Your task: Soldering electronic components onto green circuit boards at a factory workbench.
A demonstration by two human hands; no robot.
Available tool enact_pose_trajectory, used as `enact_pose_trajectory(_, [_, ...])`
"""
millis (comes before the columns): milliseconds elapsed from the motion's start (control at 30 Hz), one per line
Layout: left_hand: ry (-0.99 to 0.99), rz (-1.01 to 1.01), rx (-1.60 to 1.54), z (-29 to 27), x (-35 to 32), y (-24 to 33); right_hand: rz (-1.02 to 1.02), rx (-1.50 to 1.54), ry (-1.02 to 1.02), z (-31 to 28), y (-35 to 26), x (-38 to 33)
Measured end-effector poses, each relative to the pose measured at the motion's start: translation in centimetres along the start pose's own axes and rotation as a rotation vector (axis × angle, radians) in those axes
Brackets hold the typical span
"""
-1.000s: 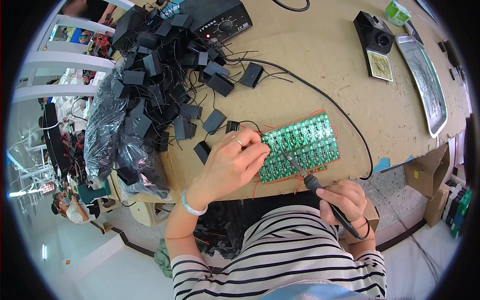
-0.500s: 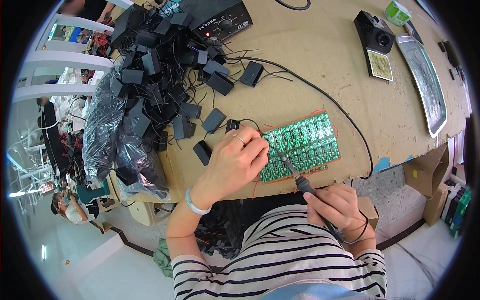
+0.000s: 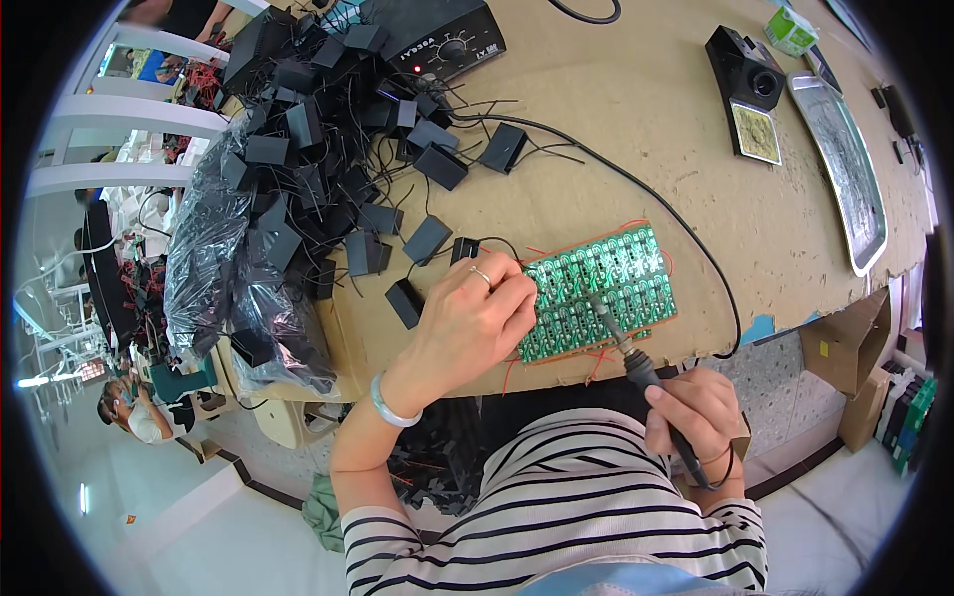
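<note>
A green circuit board panel (image 3: pixel 606 288), divided into many small repeated units, lies on the worktable, with red wires showing at its edges. At its left edge my left hand (image 3: pixel 479 316) is closed in a pinch. A thin black wire (image 3: pixel 500 239) curves from a small black box (image 3: pixel 464 249) into those fingertips, which are partly hidden. My right hand (image 3: pixel 696 415) grips a soldering iron (image 3: pixel 641 368) by its dark handle. The iron's metal tip is over the middle of the panel; I cannot tell whether it touches.
Many black boxes with wires (image 3: pixel 298 159) are heaped at the left beside clear plastic bags (image 3: pixel 204 258). A black soldering station (image 3: pixel 437 40) stands at the back, its cable (image 3: pixel 636 174) arcing around the panel. On the right are an iron stand with sponge (image 3: pixel 750 89) and a metal tray (image 3: pixel 845 169).
My right hand has drawn the soldering iron to the right, its tip shifting away from my left fingertips. My left hand and the panel stay nearly where they were.
</note>
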State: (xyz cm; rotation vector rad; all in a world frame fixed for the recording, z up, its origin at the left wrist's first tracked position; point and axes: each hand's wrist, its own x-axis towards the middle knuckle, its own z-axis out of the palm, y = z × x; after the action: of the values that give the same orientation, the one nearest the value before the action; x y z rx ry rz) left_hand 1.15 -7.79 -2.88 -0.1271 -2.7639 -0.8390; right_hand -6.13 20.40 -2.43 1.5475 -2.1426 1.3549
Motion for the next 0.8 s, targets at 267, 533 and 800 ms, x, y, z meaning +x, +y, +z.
enact_pose_trajectory(267, [-0.008, 0.039, 0.076, -0.1, 0.4, 0.3, 0.027, 0.005, 0.016, -0.2, -0.2, -0.1])
enact_pose_trajectory(533, [0.017, 0.046, 0.184, -0.2, 0.3, 0.4, 0.067, -0.036, 0.016, -0.7, -0.8, 0.0])
enact_pose_trajectory(800, [0.059, 0.018, 0.192, -0.2, -0.9, 0.7, 0.007, -0.053, 0.096, -0.3, -0.2, -1.7])
